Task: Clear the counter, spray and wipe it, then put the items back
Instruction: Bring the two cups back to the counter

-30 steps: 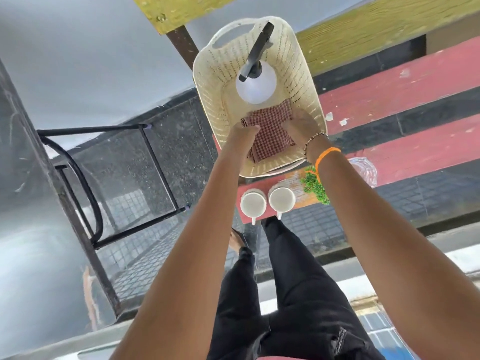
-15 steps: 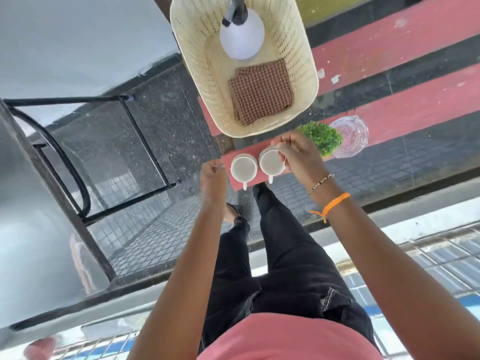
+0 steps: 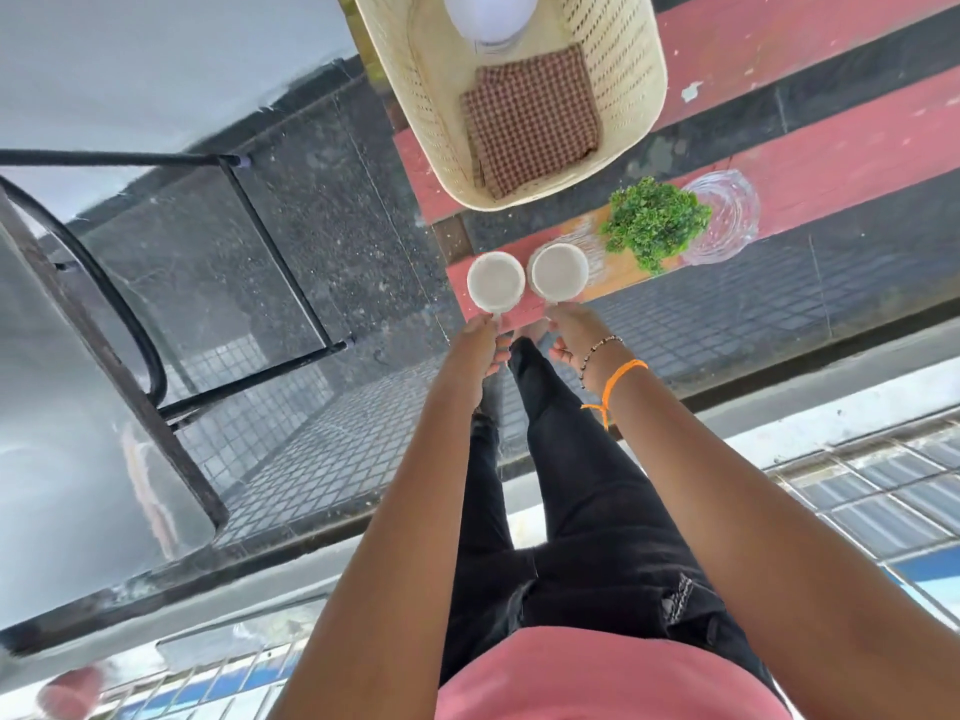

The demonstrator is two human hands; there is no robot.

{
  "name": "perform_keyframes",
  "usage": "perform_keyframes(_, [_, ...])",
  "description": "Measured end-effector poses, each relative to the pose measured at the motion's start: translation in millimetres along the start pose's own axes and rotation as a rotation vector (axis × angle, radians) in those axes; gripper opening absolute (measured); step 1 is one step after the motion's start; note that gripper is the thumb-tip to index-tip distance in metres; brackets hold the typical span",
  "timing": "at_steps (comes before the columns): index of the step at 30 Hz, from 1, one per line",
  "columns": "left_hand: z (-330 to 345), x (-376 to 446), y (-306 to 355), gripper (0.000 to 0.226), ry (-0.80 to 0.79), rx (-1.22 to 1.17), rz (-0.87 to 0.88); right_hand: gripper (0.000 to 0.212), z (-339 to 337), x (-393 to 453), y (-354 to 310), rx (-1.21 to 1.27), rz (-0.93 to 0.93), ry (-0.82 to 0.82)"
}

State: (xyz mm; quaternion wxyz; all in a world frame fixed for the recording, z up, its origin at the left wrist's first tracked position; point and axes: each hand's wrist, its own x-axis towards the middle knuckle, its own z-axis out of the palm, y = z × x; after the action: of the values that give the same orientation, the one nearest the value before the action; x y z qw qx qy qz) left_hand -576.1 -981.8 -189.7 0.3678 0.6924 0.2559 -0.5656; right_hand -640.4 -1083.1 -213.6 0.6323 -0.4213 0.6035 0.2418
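Note:
Two white cups stand side by side at the near end of a red wooden counter plank (image 3: 841,163). My left hand (image 3: 480,343) pinches the handle of the left cup (image 3: 495,281). My right hand (image 3: 571,332) grips the handle of the right cup (image 3: 558,271). Beyond them a cream plastic basket (image 3: 641,80) holds a folded red checked cloth (image 3: 532,114) and a white spray bottle (image 3: 493,15), cut off by the top edge. A small green plant (image 3: 654,223) and a clear glass dish (image 3: 724,215) sit right of the cups.
A black metal chair frame (image 3: 280,252) stands to the left over dark speckled floor. Small grey tiles lie under the counter. My legs in black trousers are straight below the cups.
Both hands left the cloth in the basket and came back to the cups. They now hold the two cup handles. The view has tilted down, so the basket sits higher in frame.

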Motion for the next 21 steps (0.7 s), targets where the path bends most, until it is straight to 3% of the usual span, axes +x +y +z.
perform_keyframes(6, [-17, -18, 1, 0.033, 0.073, -0.152, 0.169, 0.03, 17, -21, -19, -0.006, -0.093, 0.041])
perform_keyframes(12, [-55, -78, -16, 0.032, 0.141, -0.212, 0.308, 0.027, 52, -82, -21, -0.06, -0.221, -0.068])
perform_keyframes(21, [-151, -197, -79, 0.034, 0.305, -0.603, 0.615, 0.033, 139, -222, 0, -0.234, -0.63, -0.322])
